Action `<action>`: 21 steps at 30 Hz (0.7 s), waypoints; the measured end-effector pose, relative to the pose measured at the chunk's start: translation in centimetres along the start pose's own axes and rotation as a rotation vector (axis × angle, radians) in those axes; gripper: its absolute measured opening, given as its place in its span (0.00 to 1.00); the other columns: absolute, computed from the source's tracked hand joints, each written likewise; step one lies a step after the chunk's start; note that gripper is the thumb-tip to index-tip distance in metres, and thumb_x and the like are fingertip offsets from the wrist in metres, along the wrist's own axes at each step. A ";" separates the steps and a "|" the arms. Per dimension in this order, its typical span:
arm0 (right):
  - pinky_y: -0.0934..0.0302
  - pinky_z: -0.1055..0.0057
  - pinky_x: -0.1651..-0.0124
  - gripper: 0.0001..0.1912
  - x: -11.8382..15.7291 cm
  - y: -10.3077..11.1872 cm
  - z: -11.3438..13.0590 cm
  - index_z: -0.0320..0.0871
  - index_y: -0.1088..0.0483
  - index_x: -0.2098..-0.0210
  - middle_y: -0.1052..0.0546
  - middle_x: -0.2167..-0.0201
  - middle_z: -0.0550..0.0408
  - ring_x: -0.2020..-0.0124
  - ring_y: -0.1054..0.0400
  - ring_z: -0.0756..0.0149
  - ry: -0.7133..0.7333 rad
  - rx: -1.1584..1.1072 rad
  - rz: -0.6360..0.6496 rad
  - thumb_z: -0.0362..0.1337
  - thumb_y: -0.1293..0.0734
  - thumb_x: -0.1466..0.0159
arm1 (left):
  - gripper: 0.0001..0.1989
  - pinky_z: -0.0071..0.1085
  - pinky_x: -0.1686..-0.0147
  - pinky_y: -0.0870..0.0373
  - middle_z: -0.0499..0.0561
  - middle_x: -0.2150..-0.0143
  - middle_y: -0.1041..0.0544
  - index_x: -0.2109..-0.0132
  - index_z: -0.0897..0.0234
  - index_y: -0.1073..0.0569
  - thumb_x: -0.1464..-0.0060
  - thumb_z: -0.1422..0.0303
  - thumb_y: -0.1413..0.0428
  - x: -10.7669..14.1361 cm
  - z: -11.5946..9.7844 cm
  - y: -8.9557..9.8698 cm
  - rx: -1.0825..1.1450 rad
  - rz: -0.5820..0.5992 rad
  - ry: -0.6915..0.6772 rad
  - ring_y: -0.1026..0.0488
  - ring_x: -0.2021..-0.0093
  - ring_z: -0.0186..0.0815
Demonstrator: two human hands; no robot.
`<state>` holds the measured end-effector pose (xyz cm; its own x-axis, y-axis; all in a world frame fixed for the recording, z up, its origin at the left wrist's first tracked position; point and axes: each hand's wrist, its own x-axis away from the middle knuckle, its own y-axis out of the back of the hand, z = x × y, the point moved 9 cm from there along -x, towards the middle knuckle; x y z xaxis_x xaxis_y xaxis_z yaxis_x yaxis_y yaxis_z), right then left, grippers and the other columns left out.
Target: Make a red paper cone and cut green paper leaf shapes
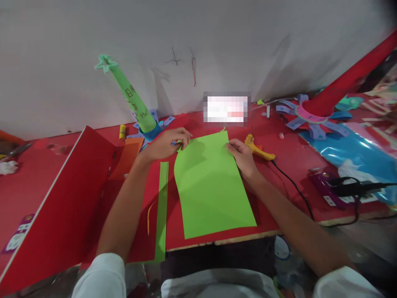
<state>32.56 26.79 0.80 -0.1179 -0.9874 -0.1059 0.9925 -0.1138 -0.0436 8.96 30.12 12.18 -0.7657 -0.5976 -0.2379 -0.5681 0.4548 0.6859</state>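
Left grip [170, 142], right grip [243, 156] on smooth, bowed rectangular green sheet [212, 184]

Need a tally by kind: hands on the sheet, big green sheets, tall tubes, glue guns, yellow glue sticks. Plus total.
Hands: 2
Big green sheet: 1
Tall tubes, green and red: 2
Glue gun: 1
Yellow glue stick: 1
Total: 7

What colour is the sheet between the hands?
Bright green; the sheet shows best in the head view.
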 end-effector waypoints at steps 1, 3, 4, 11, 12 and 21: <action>0.39 0.65 0.69 0.16 0.0 0.1 0.2 0.48 0.28 0.67 0.26 0.72 0.57 0.72 0.34 0.64 0.015 0.011 -0.008 0.53 0.27 0.38 | 0.08 0.40 0.48 0.27 0.56 0.54 0.24 0.70 0.62 0.29 0.48 0.78 0.49 0.0 0.5 0.1 -0.065 -0.009 0.012 0.24 0.46 0.42; 0.41 0.65 0.68 0.16 0.3 0.1 0.9 0.48 0.29 0.68 0.27 0.73 0.57 0.72 0.35 0.64 0.063 0.052 -0.022 0.53 0.28 0.37 | 0.08 0.40 0.49 0.27 0.56 0.50 0.25 0.70 0.63 0.29 0.50 0.78 0.50 0.2 1.2 0.2 -0.160 -0.006 0.042 0.24 0.46 0.41; 0.41 0.65 0.68 0.16 0.4 0.1 1.3 0.48 0.30 0.68 0.28 0.73 0.57 0.72 0.35 0.64 0.095 0.086 -0.027 0.52 0.28 0.36 | 0.08 0.40 0.49 0.26 0.56 0.49 0.26 0.69 0.63 0.29 0.50 0.78 0.50 0.2 1.2 0.4 -0.186 -0.004 0.055 0.24 0.46 0.41; 0.44 0.65 0.65 0.15 1.4 -0.6 2.5 0.48 0.31 0.64 0.30 0.73 0.59 0.71 0.36 0.65 0.235 0.266 -0.029 0.51 0.33 0.30 | 0.09 0.44 0.36 0.30 0.59 0.39 0.26 0.60 0.62 0.26 0.46 0.77 0.48 0.4 -2.7 0.2 -0.118 0.110 0.028 0.29 0.34 0.45; 0.44 0.65 0.65 0.15 1.4 -0.6 2.4 0.48 0.31 0.64 0.30 0.73 0.59 0.71 0.36 0.65 0.233 0.275 -0.030 0.52 0.33 0.30 | 0.09 0.44 0.36 0.30 0.59 0.38 0.26 0.59 0.62 0.25 0.44 0.76 0.47 0.5 -3.2 0.1 -0.088 0.135 0.025 0.29 0.33 0.45; 0.43 0.66 0.65 0.14 1.4 -1.3 2.4 0.48 0.31 0.65 0.29 0.73 0.58 0.71 0.36 0.65 0.209 0.227 0.013 0.50 0.33 0.31 | 0.11 0.42 0.38 0.27 0.61 0.37 0.24 0.59 0.59 0.20 0.32 0.58 0.41 0.6 -4.8 -0.6 0.041 0.230 0.006 0.33 0.28 0.48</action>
<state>31.19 25.25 3.06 -0.0853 -0.9477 -0.3077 0.9729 -0.1458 0.1796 10.28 26.35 14.92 -0.8748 -0.4788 -0.0743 -0.3904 0.6057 0.6933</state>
